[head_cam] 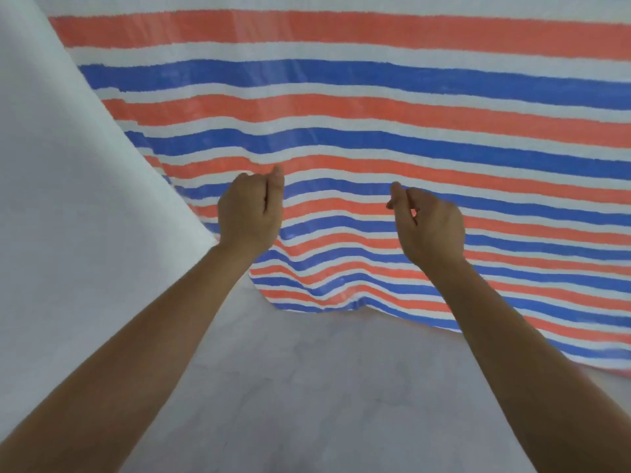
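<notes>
Striped tarp: the striped tarp (375, 107), banded in red, blue and white, is spread over the far and right part of the scene; it is judged to be laid out flat so that it can be gathered or folded from the near side.
Near hem: the near hem (324, 307) is rumpled into a low ridge on the grey concrete floor (307, 387), just near of both hands; this slack is judged to be the natural place for a grasp.
Left hand: the left hand (251, 213) is held above the tarp at its left margin, wrist straight, knuckles turned to the left, forearm stretched out from the near left corner.
Left fingers: the fingers are curled into the palm and the thumb (277, 177) is laid along the forefinger, pointing far; nothing is seen held.
Right hand: the right hand (430, 227) is raised over the stripes, well apart from the left, back of the hand uppermost, wrist slightly bent.
Right fingers: the fingertips (396, 190) are drawn together against the thumb in a narrow pinch; no cloth is seen between them.
Contact: whether either hand touches the tarp cannot be told.
Left side: a plain white surface (51, 199) rises along the left.
</notes>
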Action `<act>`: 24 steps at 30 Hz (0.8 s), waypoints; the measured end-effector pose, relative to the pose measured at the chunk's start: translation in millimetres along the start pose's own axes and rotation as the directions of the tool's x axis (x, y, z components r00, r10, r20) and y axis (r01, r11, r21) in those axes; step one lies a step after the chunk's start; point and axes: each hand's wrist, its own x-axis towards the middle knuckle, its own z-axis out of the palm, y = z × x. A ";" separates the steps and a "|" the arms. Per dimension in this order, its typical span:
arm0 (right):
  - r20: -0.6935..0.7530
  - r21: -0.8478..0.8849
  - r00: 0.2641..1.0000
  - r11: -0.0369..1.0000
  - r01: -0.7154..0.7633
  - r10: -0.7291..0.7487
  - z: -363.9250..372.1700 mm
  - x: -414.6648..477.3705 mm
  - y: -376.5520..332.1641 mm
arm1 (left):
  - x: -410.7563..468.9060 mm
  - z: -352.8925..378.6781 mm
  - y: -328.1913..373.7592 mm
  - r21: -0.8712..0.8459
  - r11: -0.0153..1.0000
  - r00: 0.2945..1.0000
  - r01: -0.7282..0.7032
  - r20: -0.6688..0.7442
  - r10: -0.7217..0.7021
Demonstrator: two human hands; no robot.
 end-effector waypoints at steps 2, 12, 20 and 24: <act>-0.029 -0.035 0.996 0.996 -0.086 0.085 -39.1 -13.3 58.5 | -4.7 51.0 48.8 -0.047 0.996 0.996 -0.078 0.032 0.079; -0.252 -0.283 0.837 0.790 -0.544 0.486 -287.6 -145.1 387.4 | -106.4 342.4 391.9 -0.463 0.885 0.915 -0.042 0.339 0.221; -0.257 -0.123 0.677 0.672 -0.731 0.689 -366.3 -176.9 504.9 | -154.3 455.1 508.1 -0.618 0.780 0.813 -0.093 0.405 0.418; -0.245 -0.075 0.650 0.654 -0.753 0.720 -359.7 -177.9 548.5 | -153.7 516.4 523.6 -0.631 0.774 0.793 -0.054 0.444 0.417</act>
